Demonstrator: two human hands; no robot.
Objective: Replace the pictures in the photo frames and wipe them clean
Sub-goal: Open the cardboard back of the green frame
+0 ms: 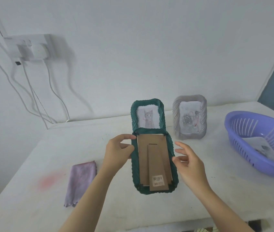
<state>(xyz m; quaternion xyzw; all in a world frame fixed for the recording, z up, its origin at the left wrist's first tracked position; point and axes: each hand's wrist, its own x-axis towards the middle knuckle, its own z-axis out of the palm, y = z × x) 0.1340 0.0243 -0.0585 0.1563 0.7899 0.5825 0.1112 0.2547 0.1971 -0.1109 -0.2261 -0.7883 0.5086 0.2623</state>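
Note:
A dark green photo frame lies face down in the middle of the table, its brown cardboard back and stand facing up. My left hand holds its upper left rim between thumb and forefinger. My right hand is at the right rim with the thumb touching the edge and the fingers spread, loose and off the frame. Behind it a second green frame stands upright with a cat picture. To the right stands a pale grey frame with a rose picture. A folded purple cloth lies at the left.
A purple plastic basket with printed sheets inside sits at the right edge of the white table. A wall socket with plugs and hanging white cables is at the upper left. A pink stain marks the table beside the cloth.

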